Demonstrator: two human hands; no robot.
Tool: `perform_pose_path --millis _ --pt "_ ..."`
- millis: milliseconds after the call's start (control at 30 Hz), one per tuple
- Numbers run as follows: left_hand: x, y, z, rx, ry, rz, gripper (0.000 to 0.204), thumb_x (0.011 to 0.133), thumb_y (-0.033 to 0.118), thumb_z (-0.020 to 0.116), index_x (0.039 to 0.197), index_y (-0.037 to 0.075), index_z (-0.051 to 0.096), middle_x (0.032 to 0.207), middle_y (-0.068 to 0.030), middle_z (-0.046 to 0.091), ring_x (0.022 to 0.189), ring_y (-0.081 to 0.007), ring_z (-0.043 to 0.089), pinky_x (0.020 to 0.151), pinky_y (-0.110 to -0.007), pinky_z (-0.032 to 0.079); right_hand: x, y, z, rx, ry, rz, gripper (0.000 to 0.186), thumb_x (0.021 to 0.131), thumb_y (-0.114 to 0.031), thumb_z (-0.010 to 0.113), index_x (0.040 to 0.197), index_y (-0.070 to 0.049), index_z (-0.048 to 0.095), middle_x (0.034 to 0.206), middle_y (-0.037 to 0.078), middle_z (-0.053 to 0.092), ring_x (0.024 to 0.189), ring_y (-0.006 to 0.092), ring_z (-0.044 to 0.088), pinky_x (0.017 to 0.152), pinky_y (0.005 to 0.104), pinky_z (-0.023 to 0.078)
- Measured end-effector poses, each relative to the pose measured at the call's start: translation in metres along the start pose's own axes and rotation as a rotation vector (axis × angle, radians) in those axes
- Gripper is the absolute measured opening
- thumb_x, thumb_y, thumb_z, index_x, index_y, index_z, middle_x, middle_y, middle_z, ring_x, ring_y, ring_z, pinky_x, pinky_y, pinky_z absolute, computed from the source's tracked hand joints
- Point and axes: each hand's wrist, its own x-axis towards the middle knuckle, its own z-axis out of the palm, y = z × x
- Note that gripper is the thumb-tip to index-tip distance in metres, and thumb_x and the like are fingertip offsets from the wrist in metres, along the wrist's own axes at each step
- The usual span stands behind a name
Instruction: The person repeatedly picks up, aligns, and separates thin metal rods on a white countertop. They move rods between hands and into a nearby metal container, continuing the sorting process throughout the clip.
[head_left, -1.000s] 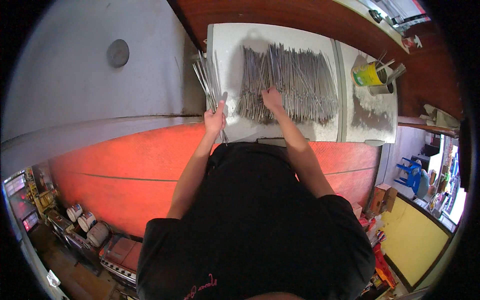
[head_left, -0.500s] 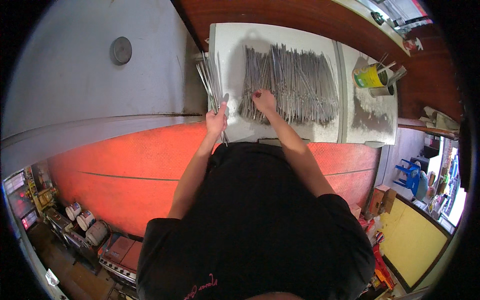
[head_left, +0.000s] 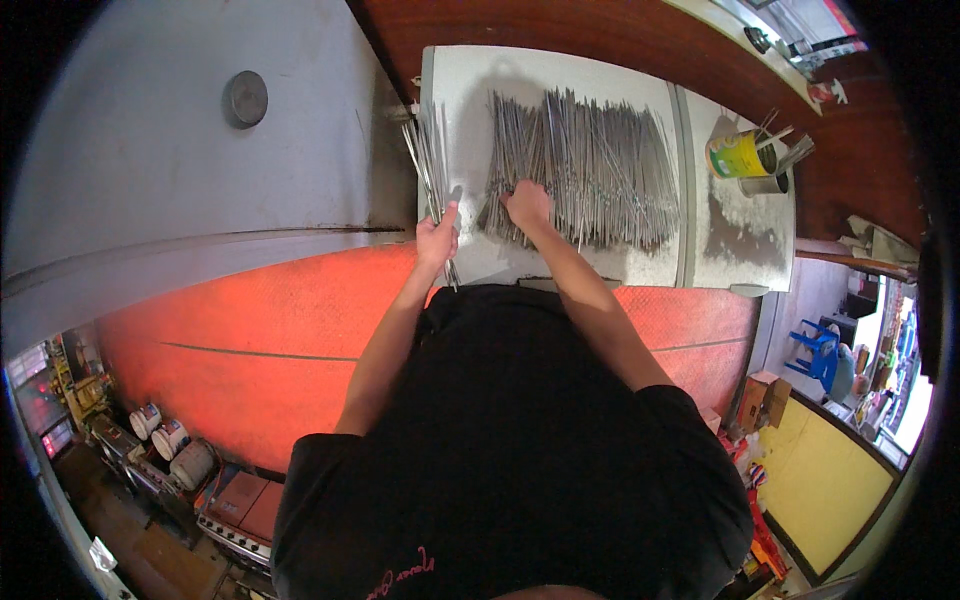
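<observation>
Scuffed white top (head_left: 454,85) below, left fingers (head_left: 451,239) clench slender metal rods (head_left: 431,170); right fingers (head_left: 513,206) curl, grip unclear.

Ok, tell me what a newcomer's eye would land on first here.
First, the wide spread of thin metal sticks across the white top, with the right hand at its left part. Next, the smaller bundle of sticks fanning up from the left hand, at the top's left edge. The bright red-orange floor also stands out, stretching to both sides of the person.
</observation>
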Motion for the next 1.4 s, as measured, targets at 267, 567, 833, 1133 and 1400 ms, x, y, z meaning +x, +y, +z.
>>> perform_pose_path --millis 267,567,833,1133,1400 --pt "0.015 -0.005 0.005 0.024 -0.058 -0.003 0.044 0.094 0.039 0.069 0.067 0.011 0.050 0.049 -0.0002 0.046 0.035 -0.0111 0.041 0.033 -0.029 0.029 0.016 0.007 0.009 0.067 0.000 0.066 0.043 0.084 -0.036 0.075 0.100 0.003 0.069 0.102 0.026 0.070 0.098 0.0404 0.068 0.086 0.0479 0.056" --pt "0.026 -0.011 0.020 0.037 -0.076 -0.004 0.043 0.093 0.040 0.070 0.068 0.010 0.051 0.051 -0.0019 0.047 0.036 -0.0118 0.042 0.033 -0.029 0.029 0.019 0.053 0.015 0.360 -0.089 -0.020 0.036 0.089 -0.035 0.068 0.095 0.000 0.069 0.095 0.024 0.070 0.098 0.0371 0.068 0.084 0.0461 0.053" --pt "0.036 -0.003 0.042 -0.029 -0.178 -0.046 0.042 0.093 0.043 0.069 0.073 0.010 0.052 0.056 0.0013 0.047 0.039 -0.0092 0.038 0.035 -0.027 0.028 -0.005 0.054 0.001 0.469 -0.008 -0.069 0.034 0.101 -0.031 0.055 0.110 0.002 0.061 0.108 0.024 0.064 0.102 0.0397 0.061 0.083 0.0458 0.047" --pt "0.023 0.013 0.054 -0.103 -0.253 -0.017 0.038 0.092 0.043 0.071 0.079 0.009 0.058 0.063 0.0033 0.053 0.049 -0.0069 0.044 0.044 -0.026 0.033 -0.088 -0.016 0.009 0.482 0.180 -0.361 0.024 0.099 -0.025 0.053 0.100 -0.001 0.052 0.081 0.024 0.061 0.078 0.0460 0.060 0.070 0.0520 0.047" --pt "0.038 0.011 -0.007 0.377 -0.109 0.238 0.043 0.094 0.037 0.068 0.069 0.002 0.065 0.056 -0.0008 0.055 0.048 -0.0106 0.051 0.050 -0.029 0.046 -0.041 -0.012 -0.010 0.335 -0.402 -0.645 0.031 0.094 -0.025 0.058 0.111 0.000 0.058 0.094 0.023 0.068 0.090 0.0412 0.066 0.073 0.0517 0.051"
